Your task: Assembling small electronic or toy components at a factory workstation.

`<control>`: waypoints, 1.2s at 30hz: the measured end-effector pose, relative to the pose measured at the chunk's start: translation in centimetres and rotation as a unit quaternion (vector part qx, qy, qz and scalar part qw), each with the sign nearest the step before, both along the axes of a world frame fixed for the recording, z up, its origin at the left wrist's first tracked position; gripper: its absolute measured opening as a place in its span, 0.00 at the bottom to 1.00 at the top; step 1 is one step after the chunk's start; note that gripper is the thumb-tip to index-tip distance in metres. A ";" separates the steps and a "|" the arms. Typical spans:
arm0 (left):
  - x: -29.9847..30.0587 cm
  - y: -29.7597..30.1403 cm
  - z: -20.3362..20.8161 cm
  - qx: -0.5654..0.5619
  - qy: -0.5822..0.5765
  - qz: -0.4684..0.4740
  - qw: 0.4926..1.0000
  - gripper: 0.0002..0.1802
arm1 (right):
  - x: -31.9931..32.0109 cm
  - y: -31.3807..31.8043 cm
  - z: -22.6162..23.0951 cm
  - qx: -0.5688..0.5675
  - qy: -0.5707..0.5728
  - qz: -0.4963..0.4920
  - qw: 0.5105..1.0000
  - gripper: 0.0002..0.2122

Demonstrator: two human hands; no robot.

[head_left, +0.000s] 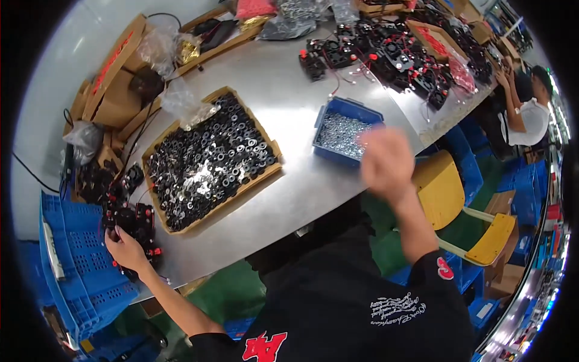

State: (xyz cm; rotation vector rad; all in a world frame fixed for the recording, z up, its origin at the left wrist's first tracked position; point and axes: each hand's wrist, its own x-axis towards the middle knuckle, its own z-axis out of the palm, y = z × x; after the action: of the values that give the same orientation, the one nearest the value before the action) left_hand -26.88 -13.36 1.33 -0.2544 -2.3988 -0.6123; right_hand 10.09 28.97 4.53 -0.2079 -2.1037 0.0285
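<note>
At the table's left end, my left hand [128,252] is closed round a black plastic part with red pieces and thin wires, one of several black assemblies [145,223] heaped there. My right hand [389,161] is over the right rim of a blue bin [338,157] and smeared by motion, so its fingers cannot be made out. Small shiny metal pieces [342,134], nut-like in shape, fill the bin. Between my hands stands a shallow cardboard tray [226,200] full of black and silver washers [208,160], with a clear plastic bag [183,104] over its far corner.
Black fan assemblies [392,54] with red wires crowd the far right of the metal table [289,181]. Cardboard boxes [114,96] line the left back. A blue crate [90,259] stands by the left end. A yellow chair [440,187] and another person [525,123] are to the right.
</note>
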 end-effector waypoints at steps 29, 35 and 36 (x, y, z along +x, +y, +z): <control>25.2 15.0 -0.3 0.209 -0.255 -0.476 0.815 0.07 | -1.0 15.3 4.4 -0.355 0.139 -0.065 0.922 0.11; 22.8 14.6 1.6 0.129 -0.113 -0.433 0.885 0.25 | -8.3 -1.6 9.3 -0.226 0.099 0.009 0.969 0.07; 22.6 14.7 2.1 0.134 -0.114 -0.433 0.884 0.25 | -8.6 -4.1 9.3 -0.231 0.053 0.071 0.969 0.07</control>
State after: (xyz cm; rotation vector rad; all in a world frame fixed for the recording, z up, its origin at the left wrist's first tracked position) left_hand -4.32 1.30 3.47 -1.2219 -2.2889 -1.4211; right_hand 1.50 24.86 13.86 -0.3241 -1.9755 0.6064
